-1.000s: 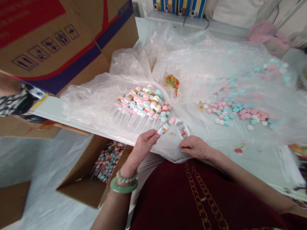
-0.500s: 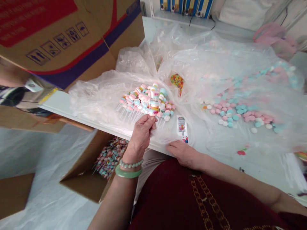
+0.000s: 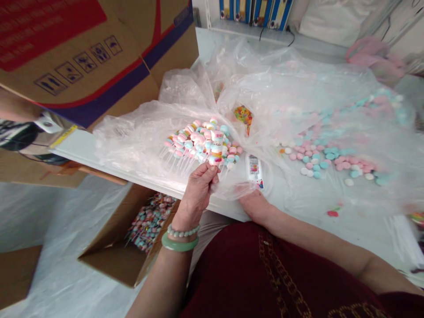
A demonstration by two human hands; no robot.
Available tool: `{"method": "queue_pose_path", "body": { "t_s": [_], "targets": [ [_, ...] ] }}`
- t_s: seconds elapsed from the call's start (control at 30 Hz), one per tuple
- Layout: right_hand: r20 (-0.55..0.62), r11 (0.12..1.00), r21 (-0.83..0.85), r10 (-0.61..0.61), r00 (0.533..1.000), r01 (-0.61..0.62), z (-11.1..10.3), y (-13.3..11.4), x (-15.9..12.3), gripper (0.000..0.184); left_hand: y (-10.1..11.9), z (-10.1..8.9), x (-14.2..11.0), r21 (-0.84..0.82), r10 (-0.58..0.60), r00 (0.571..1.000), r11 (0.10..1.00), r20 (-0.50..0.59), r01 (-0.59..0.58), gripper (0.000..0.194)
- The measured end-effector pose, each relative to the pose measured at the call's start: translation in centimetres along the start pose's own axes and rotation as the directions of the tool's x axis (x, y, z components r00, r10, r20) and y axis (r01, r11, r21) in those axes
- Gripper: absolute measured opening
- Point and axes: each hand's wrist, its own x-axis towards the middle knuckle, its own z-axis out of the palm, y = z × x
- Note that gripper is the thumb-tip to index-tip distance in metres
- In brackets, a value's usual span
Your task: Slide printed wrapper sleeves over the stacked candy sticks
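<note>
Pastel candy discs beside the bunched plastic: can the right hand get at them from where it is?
Probably yes. The right hand rests at the table edge, close to the pastel candy discs. Nothing solid stands between them; only folds of clear plastic sheeting lie there, which may need pushing aside.

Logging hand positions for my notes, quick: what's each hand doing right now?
Left hand: closed, holding a wrapped pastel candy lollipop.
Right hand: fingers under the clear plastic sheet; open or closed cannot be told.
</note>
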Motion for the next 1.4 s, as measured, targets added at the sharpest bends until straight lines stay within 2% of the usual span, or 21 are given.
{"method": "queue_pose_path", "body": {
  "t_s": [0.13,0.2,0.3,0.37,0.4,0.43,0.5,0.57,0.6,0.63,0.7,0.73,0.8,0.9,0.97,1.03,1.13,1.3,1.4],
  "targets": [
    [0.114,0.999,-0.05,0.006,0.993,0.0,-1.5,0.4,-2.2,0.032,-0.2,-0.5,-0.9,0.084,-0.032,0.999,0.996,0.03,0.029,0.024],
    [0.224,1.0,-0.006,0.002,0.975,-0.001,-2.6,0.5,-3.7,0.029,-0.6,-0.7,-1.7,0.188,-0.072,0.995,0.98,0.074,0.057,0.024],
    [0.404,0.976,0.217,-0.075,0.912,-0.016,-5.0,1.0,-6.1,0.023,-2.0,-1.2,-2.9,0.384,-0.221,0.958,0.913,0.181,0.138,0.029],
    [0.415,0.902,0.423,-0.106,0.904,-0.089,-7.0,1.8,-7.3,0.018,-3.1,-1.6,-3.7,0.5,-0.32,0.92,0.849,0.226,0.173,0.034],
    [0.408,0.829,0.538,-0.098,0.908,-0.153,-7.9,2.3,-7.7,0.016,-3.6,-1.8,-3.9,0.54,-0.353,0.905,0.822,0.236,0.18,0.036],
    [0.398,0.72,0.652,-0.059,0.915,-0.237,-8.7,2.8,-7.8,0.013,-4.0,-2.0,-4.2,0.567,-0.379,0.893,0.803,0.245,0.185,0.036],
    [0.358,0.425,0.827,0.104,0.928,-0.367,-9.5,3.6,-7.6,0.009,-4.3,-2.4,-4.3,0.581,-0.419,0.869,0.788,0.263,0.203,0.036],
    [0.289,0.153,0.925,0.314,0.904,-0.348,-9.5,4.0,-6.7,0.005,-4.0,-2.3,-4.2,0.529,-0.414,0.869,0.818,0.27,0.225,0.033],
    [0.255,0.06,0.952,0.394,0.883,-0.301,-9.2,4.1,-6.1,0.006,-3.6,-2.1,-4.0,0.464,-0.379,0.888,0.856,0.261,0.229,0.031],
    [0.233,-0.01,0.967,0.439,0.868,-0.254,-8.8,3.9,-5.5,0.007,-3.2,-1.8,-3.9,0.371,-0.329,0.912,0.901,0.243,0.226,0.03],
    [0.219,-0.101,0.976,0.453,0.864,-0.194,-7.9,3.2,-4.1,0.009,-2.4,-0.6,-3.5,0.151,-0.246,0.946,0.964,0.21,0.217,0.027],
    [0.21,-0.121,0.977,0.446,0.87,-0.174,-7.6,2.7,-3.5,0.01,-2.1,0.1,-3.4,0.06,-0.233,0.95,0.972,0.206,0.226,0.026],
    [0.176,-0.101,0.984,0.441,0.88,-0.147,-7.3,1.8,-2.5,0.009,-1.6,1.5,-3.1,-0.022,-0.254,0.938,0.963,0.234,0.267,0.025],
    [0.146,0.021,0.984,0.459,0.877,-0.175,-7.6,0.9,-1.6,0.008,-1.4,3.0,-2.5,0.028,-0.275,0.916,0.96,0.292,0.279,0.024],
    [0.15,0.117,0.968,0.44,0.886,-0.222,-7.9,0.8,-1.2,0.007,-1.5,3.5,-2.1,0.075,-0.257,0.916,0.966,0.308,0.246,0.023],
    [0.175,0.164,0.952,0.401,0.899,-0.258,-8.1,0.9,-1.1,0.008,-1.6,3.6,-1.7,0.115,-0.245,0.921,0.969,0.304,0.22,0.022],
    [0.229,0.126,0.948,0.363,0.903,-0.291,-7.9,1.2,-1.0,0.006,-1.8,3.6,-1.2,0.147,-0.257,0.93,0.963,0.264,0.224,0.02],
    [0.262,-0.039,0.964,0.331,0.907,-0.264,-7.4,2.1,-0.8,0.036,-1.5,3.6,-0.6,0.077,-0.241,0.965,0.969,0.109,0.233,0.019],
    [0.321,-0.126,0.947,0.295,0.9,-0.297,-7.1,2.5,-0.9,0.04,-1.2,3.5,-0.3,0.014,-0.23,0.972,0.973,0.039,0.229,0.02]
  ]
}}
